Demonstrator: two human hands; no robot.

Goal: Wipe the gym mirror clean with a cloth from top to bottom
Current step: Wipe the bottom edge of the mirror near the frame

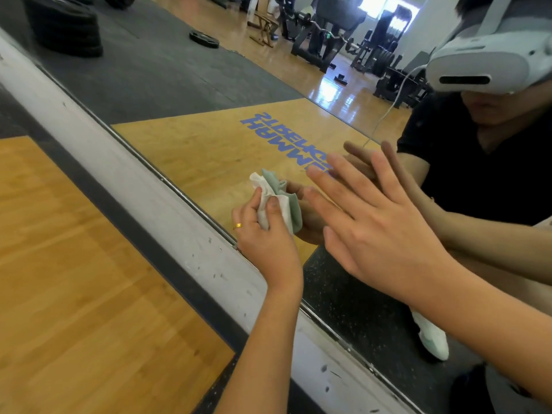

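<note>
Mirror [185,85] dead ahead. Right hand [373,222] nearest, fingers straight and spread, on or just off the glass: likely to leave fingerprints. Left hand [263,234] pinches the bunched cloth [258,181] low on the glass by the white frame [167,204]; the small wad could skip streaks.

Crumpled white cloth [264,215] pressed against the gym mirror [209,138] near its lower edge.

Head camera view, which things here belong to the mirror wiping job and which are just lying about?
For the job:
mirror
cloth, gripped in the left hand
right hand, laid flat on the glass

Just lying about, seen in the reflection:
loose weight plate
stack of weight plates
</note>
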